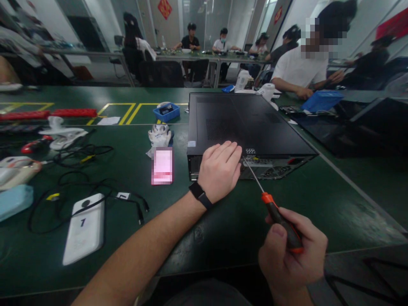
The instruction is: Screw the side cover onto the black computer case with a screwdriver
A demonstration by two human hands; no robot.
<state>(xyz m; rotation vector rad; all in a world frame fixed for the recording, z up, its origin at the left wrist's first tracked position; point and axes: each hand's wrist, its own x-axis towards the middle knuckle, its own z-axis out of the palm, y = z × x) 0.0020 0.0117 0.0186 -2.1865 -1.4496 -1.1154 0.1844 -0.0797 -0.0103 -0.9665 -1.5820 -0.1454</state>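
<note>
A black desktop computer case [245, 123] lies flat on the green table [223, 221], its rear panel facing me. My left hand [219, 170] rests on the near top edge of the case, fingers stretched flat, a dark band on the wrist. My right hand [291, 257] is closed around the black-and-orange handle of a screwdriver [274, 210]. The thin shaft points up and left, and its tip meets the rear panel near the top edge, just right of my left fingers.
A pink phone [162, 165], a white glove [159, 136], a blue parts tray [166, 111], tangled black cables [86, 182] and a white power bank [84, 229] lie left of the case. A person in a white shirt [299, 70] sits at the far right; others work at back tables.
</note>
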